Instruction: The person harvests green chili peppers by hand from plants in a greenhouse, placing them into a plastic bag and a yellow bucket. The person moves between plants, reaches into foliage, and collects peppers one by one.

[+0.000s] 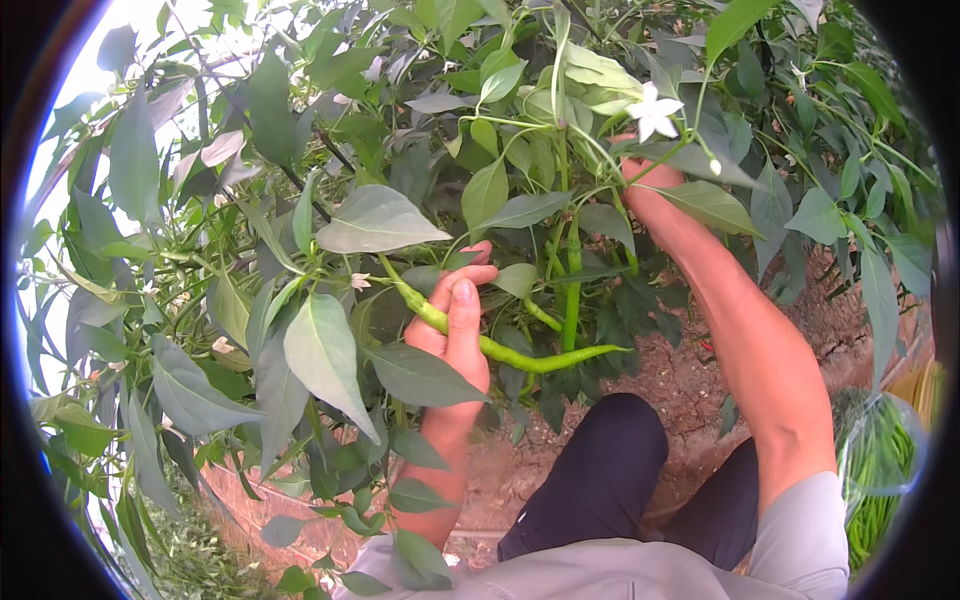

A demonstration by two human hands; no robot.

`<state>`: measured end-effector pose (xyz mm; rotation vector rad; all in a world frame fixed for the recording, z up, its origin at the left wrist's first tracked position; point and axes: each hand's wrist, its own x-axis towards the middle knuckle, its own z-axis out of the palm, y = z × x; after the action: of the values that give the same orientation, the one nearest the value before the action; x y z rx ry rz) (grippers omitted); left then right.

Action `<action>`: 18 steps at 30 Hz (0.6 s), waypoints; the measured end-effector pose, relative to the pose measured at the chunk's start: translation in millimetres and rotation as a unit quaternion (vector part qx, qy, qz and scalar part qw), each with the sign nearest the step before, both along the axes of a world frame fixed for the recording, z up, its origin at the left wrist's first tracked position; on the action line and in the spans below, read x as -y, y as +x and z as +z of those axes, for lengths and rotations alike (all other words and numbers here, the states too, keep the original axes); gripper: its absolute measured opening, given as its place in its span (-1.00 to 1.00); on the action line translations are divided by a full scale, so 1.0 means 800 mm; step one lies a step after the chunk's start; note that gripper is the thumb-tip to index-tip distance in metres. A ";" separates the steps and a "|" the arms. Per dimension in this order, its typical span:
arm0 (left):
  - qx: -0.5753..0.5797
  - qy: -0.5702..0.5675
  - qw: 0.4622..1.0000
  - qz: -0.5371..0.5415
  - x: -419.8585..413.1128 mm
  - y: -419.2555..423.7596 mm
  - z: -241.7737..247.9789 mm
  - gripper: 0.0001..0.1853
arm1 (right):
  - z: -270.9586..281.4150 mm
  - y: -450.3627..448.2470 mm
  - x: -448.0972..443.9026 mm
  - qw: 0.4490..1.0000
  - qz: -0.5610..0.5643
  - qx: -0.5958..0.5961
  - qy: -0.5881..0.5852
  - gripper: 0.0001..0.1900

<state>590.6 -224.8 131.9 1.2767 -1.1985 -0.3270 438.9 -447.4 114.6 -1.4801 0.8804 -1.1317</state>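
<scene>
My left hand is closed around a long, curved green chili pepper, thumb across it. Its stem end runs up to the left among the leaves, and its thin tip points right. My right hand reaches up into the pepper plant; leaves hide its fingers, so whatever it touches is out of sight. Between both hands, another green pepper hangs straight down, beside a smaller one. A white blossom is just above my right hand.
At the far right stands a clear plastic bag filled with green peppers. Leafy branches crowd the left side and reach toward my lap. Cracked reddish-brown soil lies below, around my bent knees.
</scene>
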 end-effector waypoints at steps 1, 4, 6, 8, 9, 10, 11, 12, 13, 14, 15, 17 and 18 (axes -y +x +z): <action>0.002 0.007 1.000 0.006 0.001 0.000 -0.001 -0.65 | 0.001 0.000 0.003 0.992 -0.043 0.118 0.029 -0.77; 0.014 0.011 1.000 0.017 0.001 0.000 0.000 -0.63 | 0.013 0.011 -0.008 0.969 0.025 0.246 -0.004 -0.81; 0.034 0.031 0.998 0.034 0.004 0.003 -0.004 -0.59 | 0.007 0.016 0.015 0.963 0.109 0.238 0.066 -0.74; 0.045 0.045 0.997 0.048 0.004 0.005 -0.007 -0.57 | -0.001 0.018 0.034 0.954 0.193 0.199 0.119 -0.65; 0.040 0.044 0.997 0.049 0.002 0.004 -0.007 -0.58 | 0.006 0.013 0.036 0.956 0.226 0.148 0.115 -0.68; 0.035 0.043 0.997 0.049 -0.001 0.006 -0.008 -0.58 | 0.012 0.007 0.036 0.963 0.234 0.097 0.092 -0.70; 0.030 0.041 0.997 0.049 -0.004 0.007 -0.009 -0.59 | 0.019 0.004 0.035 0.966 0.237 0.061 0.083 -0.72; 0.034 0.046 0.997 0.056 -0.005 0.007 -0.008 -0.59 | 0.025 0.000 0.035 0.968 0.235 0.046 0.073 -0.74; 0.034 0.044 0.997 0.050 -0.003 0.005 -0.007 -0.59 | 0.024 -0.004 0.037 0.969 0.219 0.059 0.095 -0.75; 0.033 0.042 0.998 0.045 -0.001 0.003 -0.006 -0.59 | 0.024 -0.012 0.039 0.970 0.201 0.074 0.115 -0.75; 0.033 0.039 0.998 0.041 -0.002 0.004 -0.006 -0.59 | 0.018 -0.016 0.032 0.962 0.203 0.135 0.122 -0.76; 0.035 0.040 0.998 0.039 -0.002 0.008 -0.006 -0.59 | -0.005 -0.024 0.037 0.947 0.235 0.216 0.037 -0.79; 0.037 0.040 0.998 0.039 -0.002 0.008 -0.005 -0.59 | -0.032 -0.025 0.053 0.934 0.262 0.234 -0.057 -0.80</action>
<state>597.2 -222.9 127.8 1.4114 -1.2042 -0.2755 418.6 -489.4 88.9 -1.3397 0.0761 -1.0666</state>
